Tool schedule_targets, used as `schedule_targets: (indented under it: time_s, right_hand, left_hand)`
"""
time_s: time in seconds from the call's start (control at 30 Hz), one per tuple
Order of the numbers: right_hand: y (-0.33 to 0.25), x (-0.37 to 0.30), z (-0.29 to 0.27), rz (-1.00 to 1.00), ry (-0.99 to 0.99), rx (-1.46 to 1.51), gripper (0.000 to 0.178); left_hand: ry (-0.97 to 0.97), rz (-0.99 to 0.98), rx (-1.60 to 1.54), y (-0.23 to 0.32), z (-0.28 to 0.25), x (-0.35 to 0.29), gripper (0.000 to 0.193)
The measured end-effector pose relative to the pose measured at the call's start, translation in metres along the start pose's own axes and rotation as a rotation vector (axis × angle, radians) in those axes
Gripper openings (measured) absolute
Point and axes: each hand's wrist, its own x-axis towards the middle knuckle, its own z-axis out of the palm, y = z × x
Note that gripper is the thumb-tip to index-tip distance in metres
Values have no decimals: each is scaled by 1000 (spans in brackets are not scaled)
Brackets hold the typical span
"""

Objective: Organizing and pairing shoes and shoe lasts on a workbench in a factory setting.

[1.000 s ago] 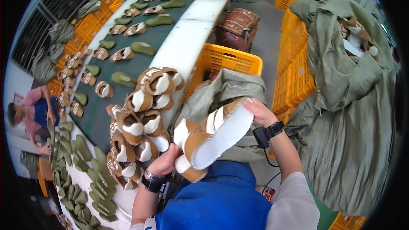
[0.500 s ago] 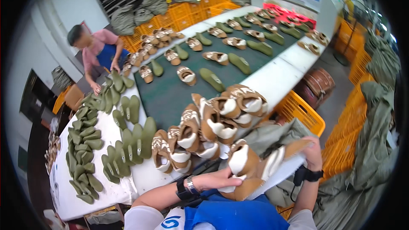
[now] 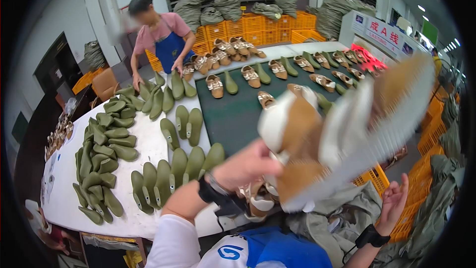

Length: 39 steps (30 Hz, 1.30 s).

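My left hand is closed on the near end of a bundle of brown-and-white shoe uppers. It is held up over the near side of the green conveyor belt, and motion smears its far end. A pale edge runs along the bundle's underside. To the right, my right hand is apart from the bundle, holding nothing, one finger up and the others partly bent. More shoe uppers lie below my left wrist, mostly hidden. Left of my forearm, green shoe lasts stand in a row on the white table.
A heap of green lasts covers the table's left part. Across it, a person in a pink shirt handles lasts. Pairs of uppers and lasts line the belt. Orange crates and grey-green cloth are at my right.
My left hand has lifted the bundle up and to the right, over the belt. My right hand has let go of its far end and moved lower right. The whole view has shifted.
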Motion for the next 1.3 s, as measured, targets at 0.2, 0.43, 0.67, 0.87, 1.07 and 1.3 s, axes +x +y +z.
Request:
schedule_targets:
  time_s: [0.2, 0.43, 0.67, 0.87, 1.07, 1.3]
  right_hand:
    - [59, -16, 18, 292, 249, -265, 24]
    - [119, -67, -13, 630, 517, -578, 13]
    - [133, -129, -61, 903, 604, -740, 10]
    - [134, -139, -78, 907, 569, -684, 12]
    - [170, -149, -135, 784, 255, -757, 19]
    - [268, -167, -121, 631, -12, -1385, 62]
  left_hand:
    - [643, 240, 630, 85, -211, -58, 61]
    - [1311, -355, 1794, 70, -474, -147, 68]
    - [1199, -731, 1994, -14, -582, -185, 39]
    - [1430, -285, 2295, 38, -551, -184, 36]
    - [1022, 98, 2028, 45, -467, -176, 33]
    - [148, 46, 1138, -30, -84, -85, 25]
